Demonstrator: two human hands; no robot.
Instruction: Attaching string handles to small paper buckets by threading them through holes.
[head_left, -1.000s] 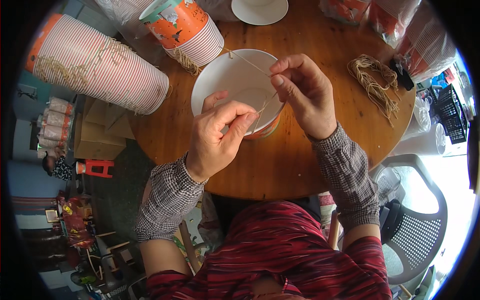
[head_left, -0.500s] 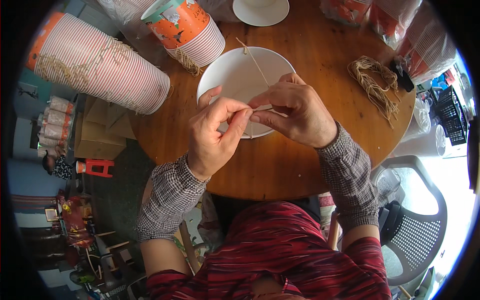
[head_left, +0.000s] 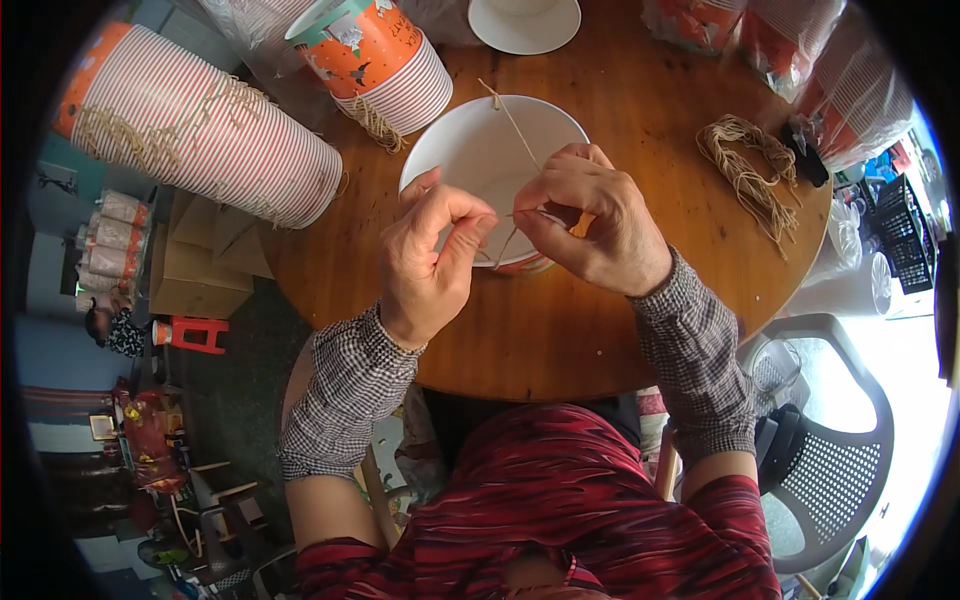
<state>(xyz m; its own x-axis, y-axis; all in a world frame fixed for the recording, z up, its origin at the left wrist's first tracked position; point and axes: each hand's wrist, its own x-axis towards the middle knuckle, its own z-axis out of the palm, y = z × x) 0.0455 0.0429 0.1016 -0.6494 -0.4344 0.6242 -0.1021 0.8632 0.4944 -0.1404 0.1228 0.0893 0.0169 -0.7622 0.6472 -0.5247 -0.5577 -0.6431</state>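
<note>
A paper bucket [head_left: 462,145], white inside, stands on the table in front of me. A thin tan cord [head_left: 516,128] is knotted at its far rim and runs across the opening to my right hand [head_left: 597,222]. The right thumb and fingers pinch the cord above the near rim, where a short length slants down to the bucket's edge. My left hand [head_left: 430,252] is just left of it, thumb and forefinger pressed together. Whether cord lies between those left fingertips is hidden. A small gap separates the two hands.
Stacked striped buckets with cord handles [head_left: 205,125] lie at left, beside a shorter stack [head_left: 385,65]. A white bowl-like container [head_left: 525,22] is at the back. Loose cords [head_left: 750,170] and plastic-wrapped stacks [head_left: 850,110] are at right. A grey chair [head_left: 835,440] stands right of the wooden table [head_left: 540,350].
My hands have drawn apart slightly from where their fingertips met. The bucket has shifted a little to the right at its left side, and its coloured outer wall now shows below the near rim.
</note>
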